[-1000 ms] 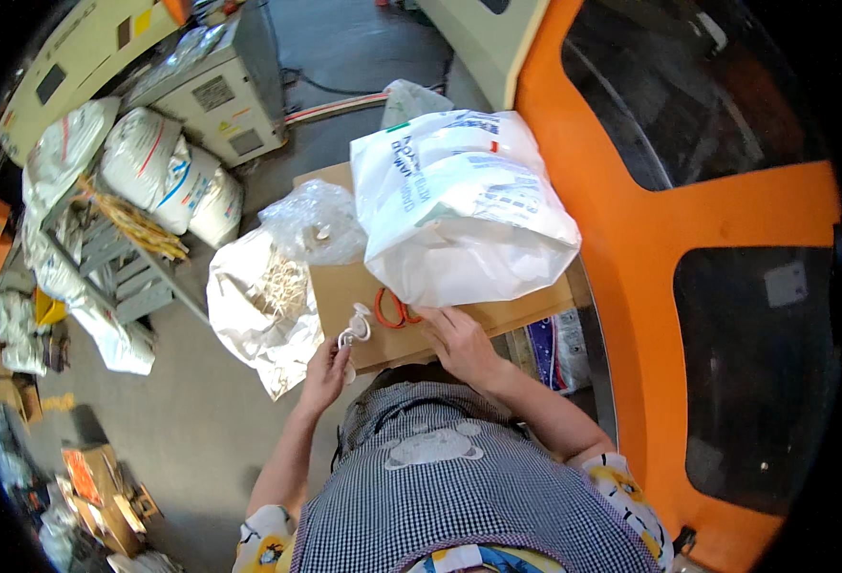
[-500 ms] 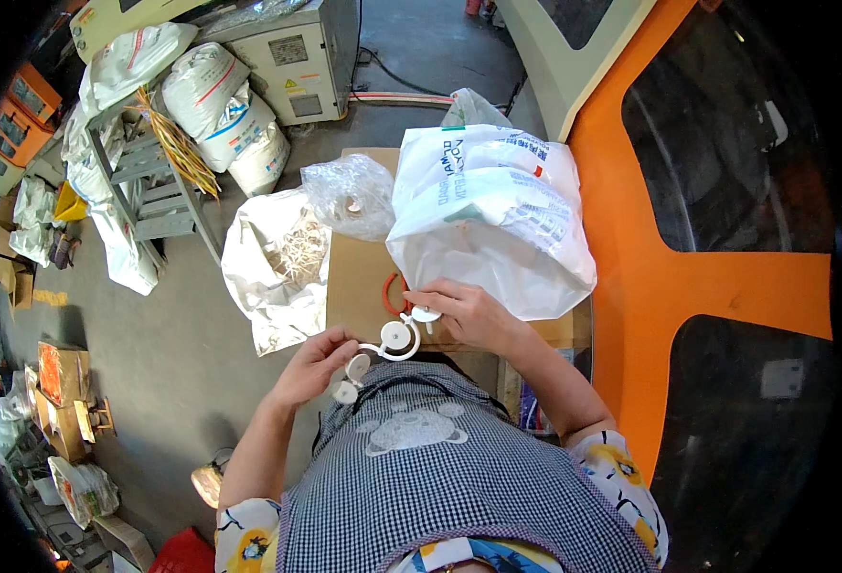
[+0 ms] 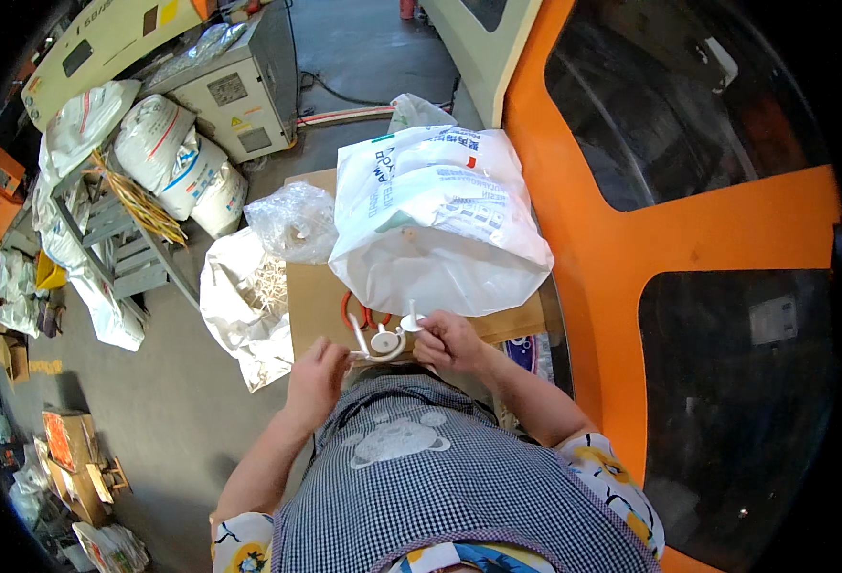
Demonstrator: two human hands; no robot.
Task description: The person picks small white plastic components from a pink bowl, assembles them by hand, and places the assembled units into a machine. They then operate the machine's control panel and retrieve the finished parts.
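Note:
A white plastic piece with small round discs along a curved strip is stretched between my two hands, just above the near edge of a cardboard surface. My left hand is closed, pinching its left end. My right hand has its fingers closed on the right end, beside a disc with a thin stem pointing up. Behind the piece lie red looped handles, like those of scissors; the rest of that tool is hidden.
On the cardboard stand a big white printed sack, lying open toward me, and a clear plastic bag. To the left, an open white sack holds thin off-white scraps. An orange machine frame rises close on the right; a grey stepladder stands farther left.
The view has swung, so the surroundings sit differently in it. My left hand has turned its end of the white piece; a strip there now points upward, and the discs by that hand are no longer seen.

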